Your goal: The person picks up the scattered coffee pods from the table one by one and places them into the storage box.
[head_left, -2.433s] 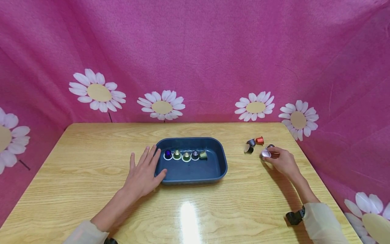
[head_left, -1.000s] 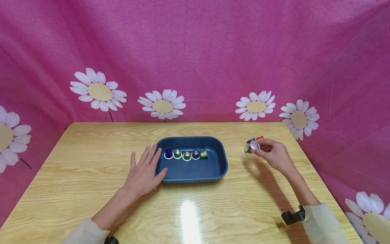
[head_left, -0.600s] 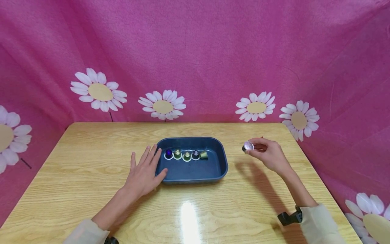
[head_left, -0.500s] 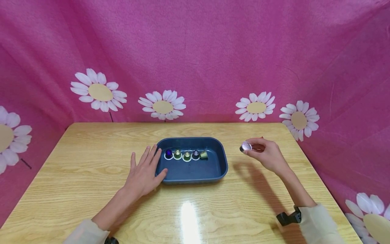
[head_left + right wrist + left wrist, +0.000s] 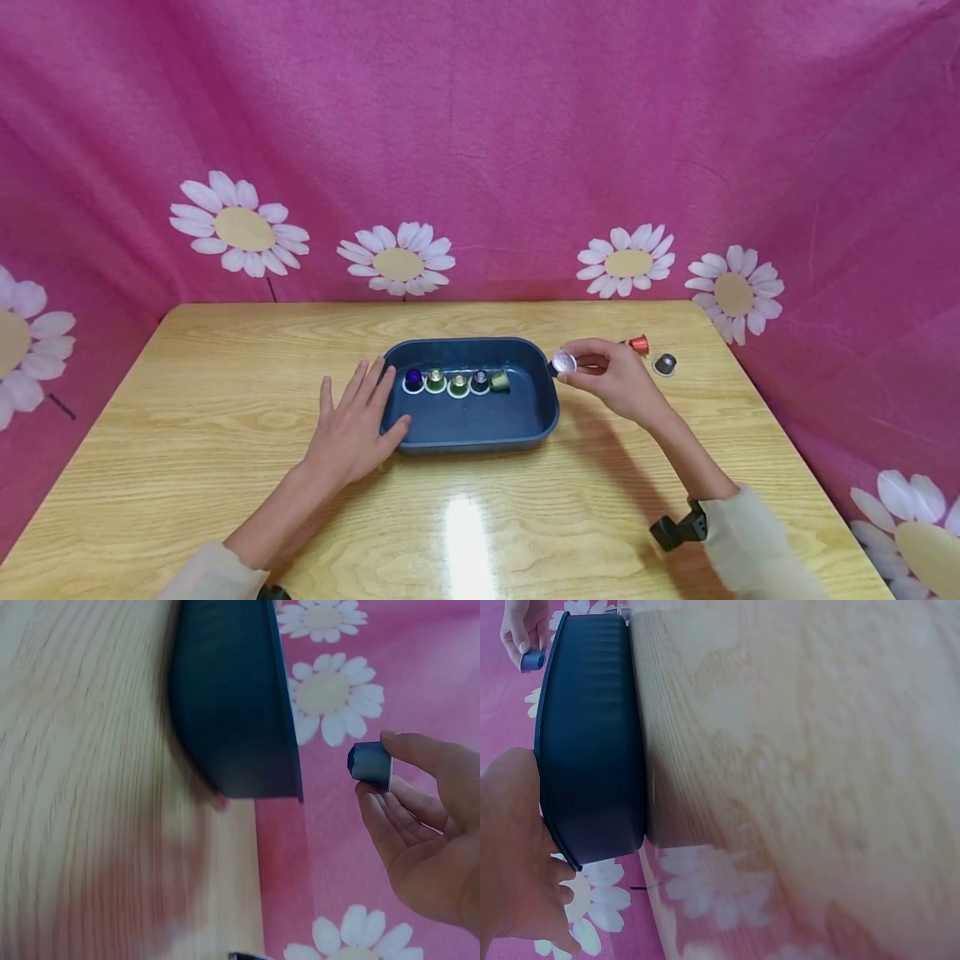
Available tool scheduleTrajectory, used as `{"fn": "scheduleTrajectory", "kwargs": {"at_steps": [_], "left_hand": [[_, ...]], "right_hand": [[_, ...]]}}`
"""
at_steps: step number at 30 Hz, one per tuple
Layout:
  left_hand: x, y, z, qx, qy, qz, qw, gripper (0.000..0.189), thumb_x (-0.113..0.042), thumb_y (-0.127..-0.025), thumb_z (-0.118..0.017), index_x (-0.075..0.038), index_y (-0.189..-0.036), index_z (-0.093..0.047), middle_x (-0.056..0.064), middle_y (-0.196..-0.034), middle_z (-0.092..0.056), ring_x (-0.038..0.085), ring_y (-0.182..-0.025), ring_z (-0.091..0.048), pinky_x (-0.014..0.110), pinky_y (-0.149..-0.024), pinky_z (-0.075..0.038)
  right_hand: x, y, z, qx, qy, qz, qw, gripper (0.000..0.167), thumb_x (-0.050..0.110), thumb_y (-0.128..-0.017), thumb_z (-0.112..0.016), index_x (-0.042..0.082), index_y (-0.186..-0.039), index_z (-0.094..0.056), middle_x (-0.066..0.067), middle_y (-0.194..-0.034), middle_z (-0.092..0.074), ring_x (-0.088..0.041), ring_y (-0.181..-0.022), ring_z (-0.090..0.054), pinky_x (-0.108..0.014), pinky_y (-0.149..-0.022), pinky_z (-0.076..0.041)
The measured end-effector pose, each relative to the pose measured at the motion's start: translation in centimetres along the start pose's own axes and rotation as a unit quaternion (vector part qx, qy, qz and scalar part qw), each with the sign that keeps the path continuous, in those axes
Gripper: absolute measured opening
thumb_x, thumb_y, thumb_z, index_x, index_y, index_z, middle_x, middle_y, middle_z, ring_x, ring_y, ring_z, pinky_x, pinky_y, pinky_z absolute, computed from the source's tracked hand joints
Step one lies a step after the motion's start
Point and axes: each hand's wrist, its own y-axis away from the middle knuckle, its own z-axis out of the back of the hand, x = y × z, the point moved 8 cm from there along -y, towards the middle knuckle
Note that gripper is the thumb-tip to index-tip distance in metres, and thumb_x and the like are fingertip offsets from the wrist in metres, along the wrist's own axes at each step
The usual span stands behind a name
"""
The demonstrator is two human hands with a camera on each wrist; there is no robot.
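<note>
Between the thumb and fingers of my right hand (image 5: 618, 382) is a dark coffee capsule (image 5: 370, 763), its silver lid turned toward the head camera. That hand holds it up at the right rim of a dark blue tray (image 5: 480, 440). Inside the tray stands a row of capsules: a blue one (image 5: 413, 381), two green ones with pale tops, a dark purple one (image 5: 480, 382), and a green capsule (image 5: 500, 381) lying on its side at the right end. My left hand (image 5: 352, 432) rests at the tray's left end, fingers straight and spread over the rim.
Right of the tray, a red capsule (image 5: 639, 344) lies on its side and a dark grey capsule (image 5: 664, 364) stands on its lid. My right hand partly hides that group. The wooden table (image 5: 225, 375) meets a pink flowered cloth (image 5: 510, 167) behind.
My right hand picked up the silver-lidded capsule from the group at right and carried it left to the tray's rim. The left hand stays in place.
</note>
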Motion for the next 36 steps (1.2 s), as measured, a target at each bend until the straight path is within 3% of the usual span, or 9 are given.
{"fn": "scheduleTrajectory", "kwargs": {"at_steps": [8, 16, 24, 36], "left_hand": [[0.1, 0.1, 0.1, -0.01, 0.004, -0.004, 0.9999, 0.077, -0.047, -0.097, -0.056, -0.002, -0.155, -0.032, 0.018, -0.162, -0.023, 0.036, -0.15, -0.014, 0.069, -0.111, 0.001], [0.1, 0.0, 0.1, -0.01, -0.002, -0.004, 0.9999, 0.077, -0.047, -0.097, -0.056, -0.002, -0.156, -0.032, 0.017, -0.162, -0.023, 0.036, -0.15, -0.013, 0.069, -0.111, -0.001], [0.1, 0.0, 0.0, -0.006, -0.002, -0.003, 1.0, 0.078, -0.048, -0.097, -0.055, -0.003, -0.156, -0.031, 0.017, -0.163, -0.022, 0.036, -0.15, -0.014, 0.069, -0.111, 0.0], [0.1, -0.1, 0.2, -0.005, -0.002, -0.004, 1.0, 0.077, -0.048, -0.098, -0.054, -0.003, -0.156, -0.031, 0.017, -0.163, -0.021, 0.036, -0.15, -0.014, 0.069, -0.111, 0.001]], "right_hand": [[0.2, -0.8, -2.8, 0.033, 0.0, -0.004, 0.9995, 0.034, 0.011, -0.085, -0.08, 0.001, -0.116, -0.07, -0.013, -0.107, -0.07, -0.027, -0.097, -0.068, -0.032, -0.078, -0.058], [0.4, -1.4, -4.5, 0.044, 0.016, -0.023, 0.9986, 0.034, 0.011, -0.084, -0.08, 0.001, -0.115, -0.071, -0.011, -0.103, -0.07, -0.025, -0.095, -0.068, -0.033, -0.078, -0.058], [0.7, -2.1, -6.3, 0.076, 0.039, 0.002, 0.9963, 0.03, 0.008, -0.084, -0.08, -0.001, -0.112, -0.071, -0.007, -0.096, -0.07, -0.02, -0.088, -0.068, -0.033, -0.078, -0.056], [0.8, -3.2, -7.9, 0.117, 0.118, 0.001, 0.9861, 0.029, 0.007, -0.083, -0.081, -0.001, -0.109, -0.07, -0.004, -0.093, -0.069, -0.018, -0.087, -0.066, -0.032, -0.076, -0.055]]}}
